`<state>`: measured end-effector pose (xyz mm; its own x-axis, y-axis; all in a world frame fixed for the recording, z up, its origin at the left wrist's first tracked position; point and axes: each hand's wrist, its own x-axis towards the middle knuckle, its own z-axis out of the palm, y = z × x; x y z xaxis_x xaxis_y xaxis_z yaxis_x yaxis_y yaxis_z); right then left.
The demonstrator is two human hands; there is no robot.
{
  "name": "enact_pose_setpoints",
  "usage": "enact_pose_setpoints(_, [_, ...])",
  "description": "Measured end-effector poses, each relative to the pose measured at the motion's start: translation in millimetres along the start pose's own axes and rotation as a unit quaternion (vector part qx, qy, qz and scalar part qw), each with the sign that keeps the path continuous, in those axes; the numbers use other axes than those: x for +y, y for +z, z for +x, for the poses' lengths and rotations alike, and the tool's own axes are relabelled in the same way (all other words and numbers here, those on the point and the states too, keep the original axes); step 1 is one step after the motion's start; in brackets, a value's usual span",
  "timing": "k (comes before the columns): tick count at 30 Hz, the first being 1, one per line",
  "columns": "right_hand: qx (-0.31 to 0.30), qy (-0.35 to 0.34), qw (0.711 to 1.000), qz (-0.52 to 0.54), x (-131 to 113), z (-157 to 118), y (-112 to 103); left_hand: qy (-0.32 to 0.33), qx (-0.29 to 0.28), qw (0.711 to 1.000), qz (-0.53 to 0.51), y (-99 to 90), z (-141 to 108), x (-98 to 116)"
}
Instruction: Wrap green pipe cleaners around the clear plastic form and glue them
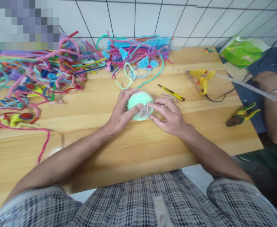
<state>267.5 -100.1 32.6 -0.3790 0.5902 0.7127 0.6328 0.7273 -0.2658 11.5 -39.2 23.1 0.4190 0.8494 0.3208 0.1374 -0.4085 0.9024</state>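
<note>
A round, mint-green piece (136, 100), seemingly wound from pipe cleaner, is between my hands above the wooden table. Its near side shows a pale, whitish patch whose detail is blurred. My left hand (123, 112) grips it from the left, thumb across the front and fingers behind. At its right edge, my right hand (169, 115) has thumb and fingertips bent against the rim; whether something small sits between them cannot be made out. Just beyond my right hand lie a yellow utility knife (172, 93) and small scissors (172, 98), partly hidden.
Tangled, colourful pipe cleaners (41, 72) cover the table's left; a bundle (140, 45) lies at the back. On the right are a yellow glue gun (202, 80) with its stick and cord, pliers (242, 115) and a green bag (243, 52). Another person's arm (274, 104) rests beyond the table edge.
</note>
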Motion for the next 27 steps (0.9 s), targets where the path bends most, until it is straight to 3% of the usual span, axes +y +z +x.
enact_pose_setpoints(6, [-0.015,0.026,1.0,-0.003,3.5,-2.7,2.3,-0.022,-0.003,1.0,-0.012,0.8,0.8,-0.5])
enact_pose_setpoints(15, [0.0,0.013,1.0,0.013,1.1,1.0,6.1,-0.071,-0.069,0.992,-0.081,-12.5,17.3,6.9])
enact_pose_setpoints(27, [0.008,0.006,1.0,-0.001,2.7,-0.1,3.9,-0.029,-0.014,0.999,0.004,-7.9,14.1,-1.4])
